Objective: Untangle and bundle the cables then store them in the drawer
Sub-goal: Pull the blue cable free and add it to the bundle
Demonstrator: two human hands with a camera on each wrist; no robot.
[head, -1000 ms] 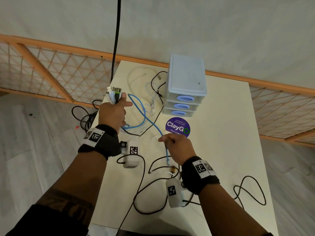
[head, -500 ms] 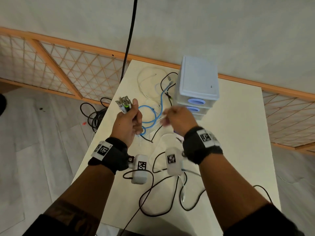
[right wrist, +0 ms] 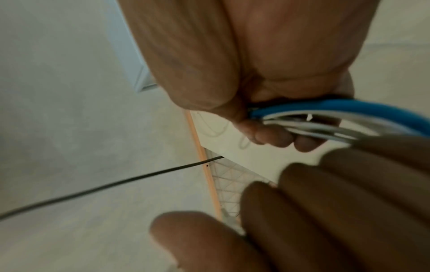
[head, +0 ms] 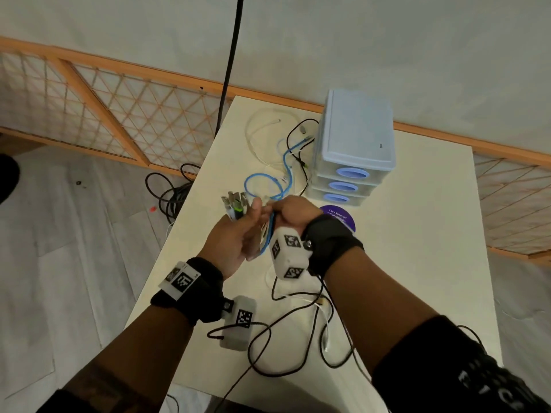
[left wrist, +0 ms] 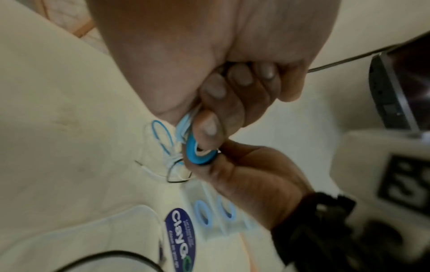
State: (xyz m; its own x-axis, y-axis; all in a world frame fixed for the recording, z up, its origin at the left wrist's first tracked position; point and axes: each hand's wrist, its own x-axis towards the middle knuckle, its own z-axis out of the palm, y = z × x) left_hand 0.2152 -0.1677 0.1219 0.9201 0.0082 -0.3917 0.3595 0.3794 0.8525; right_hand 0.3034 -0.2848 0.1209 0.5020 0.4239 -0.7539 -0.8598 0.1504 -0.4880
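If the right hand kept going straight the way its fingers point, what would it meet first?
The right hand points leftward at the left hand gripping the bundle of cable plugs; the two look nearly touching, so it would likely meet that hand first, though depth is unclear.

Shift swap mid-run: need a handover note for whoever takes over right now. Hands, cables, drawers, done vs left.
Left hand: grips the gathered cable ends, plugs sticking up.
Right hand: curled round the blue cable and white strands beside the left hand.
Rest of the blue cable and white cables lie loose on the table left of the drawer unit.
Done: ends collected.
Left: finish coiling and bundling, then stow; all three drawers look closed.
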